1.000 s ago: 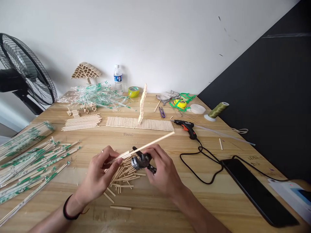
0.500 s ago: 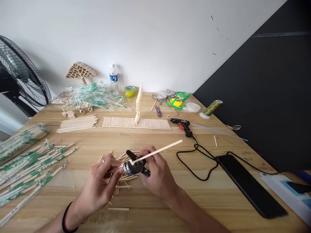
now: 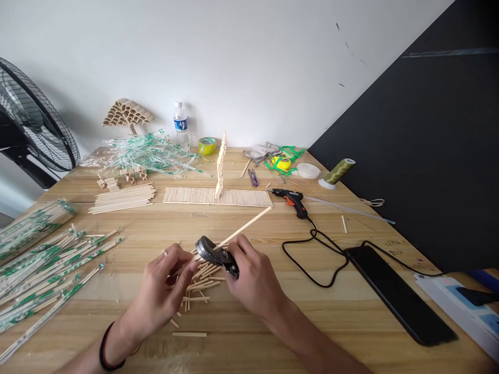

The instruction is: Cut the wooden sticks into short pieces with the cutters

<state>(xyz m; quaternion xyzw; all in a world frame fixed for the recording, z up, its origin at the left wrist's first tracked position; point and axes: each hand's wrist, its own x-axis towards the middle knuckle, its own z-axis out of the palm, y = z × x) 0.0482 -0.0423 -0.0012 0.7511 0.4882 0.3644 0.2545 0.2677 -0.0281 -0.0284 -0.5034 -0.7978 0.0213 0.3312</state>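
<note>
My left hand (image 3: 166, 283) is closed on a thin wooden chopstick (image 3: 247, 225), pinching its near end between thumb and fingers. The chopstick slants up to the right, its far end free above the table. My right hand (image 3: 253, 275) is wrapped around dark metal cutting pliers (image 3: 212, 252). Their rounded jaws sit around the chopstick, close to my left fingertips; whether the blades touch it I cannot tell. Beneath the hands lies a loose heap of short cut stick pieces (image 3: 200, 285), partly hidden by them.
Behind the hands stands a stick-built upright (image 3: 220, 166) on a flat stick strip (image 3: 187, 196). A black glue gun (image 3: 290, 200) with its cable lies right, near a black phone-like slab (image 3: 401, 296). Wrapped chopsticks (image 3: 47, 280) cover the left; loose sticks (image 3: 122, 198) lie behind them.
The pliers have turned in my right hand, so their rounded jaws now face up and left. The chopstick's free end has shifted left and points more steeply away.
</note>
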